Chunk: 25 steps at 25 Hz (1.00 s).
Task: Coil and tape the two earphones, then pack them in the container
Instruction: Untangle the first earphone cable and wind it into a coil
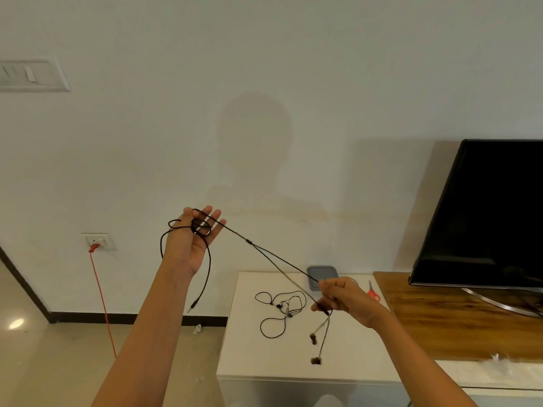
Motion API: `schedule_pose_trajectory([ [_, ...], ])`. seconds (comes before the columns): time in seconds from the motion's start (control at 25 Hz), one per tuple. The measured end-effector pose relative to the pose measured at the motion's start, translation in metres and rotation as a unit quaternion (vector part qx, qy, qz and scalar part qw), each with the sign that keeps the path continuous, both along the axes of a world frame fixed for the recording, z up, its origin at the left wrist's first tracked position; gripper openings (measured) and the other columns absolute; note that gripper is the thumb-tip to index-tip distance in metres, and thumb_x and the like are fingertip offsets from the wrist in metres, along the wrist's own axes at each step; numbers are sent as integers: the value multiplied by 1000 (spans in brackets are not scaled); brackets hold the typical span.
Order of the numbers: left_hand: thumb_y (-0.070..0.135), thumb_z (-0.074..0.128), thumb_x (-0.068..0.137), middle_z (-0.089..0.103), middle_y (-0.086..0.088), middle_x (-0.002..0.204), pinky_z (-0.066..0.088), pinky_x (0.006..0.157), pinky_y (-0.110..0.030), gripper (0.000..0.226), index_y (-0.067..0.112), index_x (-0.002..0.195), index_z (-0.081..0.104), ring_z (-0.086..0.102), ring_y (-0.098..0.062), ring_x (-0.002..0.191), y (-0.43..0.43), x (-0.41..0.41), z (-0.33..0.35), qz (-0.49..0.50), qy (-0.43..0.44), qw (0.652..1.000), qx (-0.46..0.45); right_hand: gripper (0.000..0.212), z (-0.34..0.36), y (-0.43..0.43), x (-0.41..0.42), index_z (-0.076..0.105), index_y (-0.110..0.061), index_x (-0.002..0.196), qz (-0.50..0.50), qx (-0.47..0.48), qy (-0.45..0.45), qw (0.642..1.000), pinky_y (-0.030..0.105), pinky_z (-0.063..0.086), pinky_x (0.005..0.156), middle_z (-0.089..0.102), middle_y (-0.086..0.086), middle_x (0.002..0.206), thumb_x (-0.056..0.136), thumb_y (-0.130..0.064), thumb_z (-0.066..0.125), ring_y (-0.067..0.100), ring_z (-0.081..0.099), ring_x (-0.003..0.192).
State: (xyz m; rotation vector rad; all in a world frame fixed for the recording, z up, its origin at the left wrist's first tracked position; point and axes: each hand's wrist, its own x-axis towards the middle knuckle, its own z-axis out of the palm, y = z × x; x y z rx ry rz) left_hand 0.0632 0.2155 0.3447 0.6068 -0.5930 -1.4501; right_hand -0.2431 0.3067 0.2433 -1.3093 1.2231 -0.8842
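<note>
Head view: black earphone [249, 242] loops round the raised left hand [191, 239], whose fingers are straight. Right hand [340, 298], lower right, pinches its cable, with the earbuds dangling over the counter [352, 348].

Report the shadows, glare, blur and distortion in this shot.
Head view: a soft head-and-shoulders shadow falls on the wall. Head view: a glare spot shines on the floor at left. Head view: the earphone pinched by the right hand has motion-blurred buds. Head view: the wide lens tilts the TV and the switch panel.
</note>
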Motion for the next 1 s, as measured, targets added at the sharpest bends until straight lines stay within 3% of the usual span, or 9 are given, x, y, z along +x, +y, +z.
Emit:
schedule_pose_trajectory([
  [0.24, 19, 40, 102, 75, -6, 77, 61, 69, -42, 29, 10, 76, 52, 74, -22, 81, -5, 16, 17, 31, -7, 999, -26, 24, -63, 5, -30, 59, -14, 72, 40, 33, 270, 961, 32, 56, 86, 72, 3, 78, 89, -31, 61, 9, 70, 75],
  [0.44, 22, 39, 103, 75, -8, 81, 61, 72, -42, 33, 8, 78, 55, 74, -23, 82, 0, 1, 13, -6, -79, 997, -18, 17, -99, 7, -36, 58, -13, 84, -86, 92, 277, 952, 27, 55, 72, 70, 9, 83, 96, -12, 46, 27, 69, 78],
  [0.52, 22, 39, 103, 75, -9, 83, 60, 75, -43, 33, 7, 78, 56, 73, -23, 84, 2, -10, 10, -29, -99, 995, -15, 12, -96, 5, -27, 57, -16, 102, -45, 121, 320, 939, 27, 54, 78, 65, 12, 108, 92, -10, 53, 24, 64, 88],
  [0.56, 22, 40, 102, 75, -10, 85, 59, 77, -44, 33, 7, 79, 57, 73, -24, 86, 4, -17, 10, -48, -119, 992, -13, 30, -89, 2, -21, 52, -17, 117, -14, 119, 337, 934, 26, 52, 82, 57, 11, 126, 88, -13, 59, 21, 60, 99],
  [0.64, 21, 42, 101, 74, -12, 87, 58, 81, -44, 31, 5, 81, 59, 71, -27, 89, 9, -33, 8, -97, -177, 979, -9, 59, -65, -8, 2, 36, -20, 137, 17, 50, 283, 958, 22, 44, 93, 39, -1, 142, 87, -23, 65, 18, 46, 126],
  [0.76, 20, 46, 100, 72, -18, 95, 55, 89, -44, 27, 5, 84, 62, 70, -30, 93, 21, -55, 5, -171, -268, 948, -27, 54, -1, -23, 54, 34, -27, 140, 37, -69, 82, 993, 26, 34, 110, 36, -17, 145, 92, -33, 58, 2, 32, 137],
  [0.84, 22, 47, 99, 72, -19, 100, 55, 88, -43, 27, 6, 87, 64, 69, -31, 94, 27, -61, 4, -193, -335, 920, -57, 41, 30, -33, 82, 43, -25, 136, 49, -124, 20, 991, 25, 40, 106, 53, -16, 134, 96, -26, 53, -1, 46, 128],
  [0.92, 25, 48, 99, 73, -15, 100, 57, 80, -41, 29, 4, 91, 67, 71, -28, 90, 29, -58, 4, -173, -403, 896, -67, 25, 43, -40, 94, 56, -15, 121, 25, -166, 10, 986, 26, 50, 94, 69, -8, 101, 99, -17, 46, 8, 65, 101],
  [1.0, 25, 50, 98, 73, -13, 98, 59, 66, -30, 29, 3, 94, 68, 73, -23, 81, 25, -46, 5, -126, -467, 874, -42, 24, 37, -42, 89, 64, -8, 100, -30, -178, 9, 983, 31, 53, 74, 62, -1, 72, 100, -11, 40, 17, 63, 71],
])
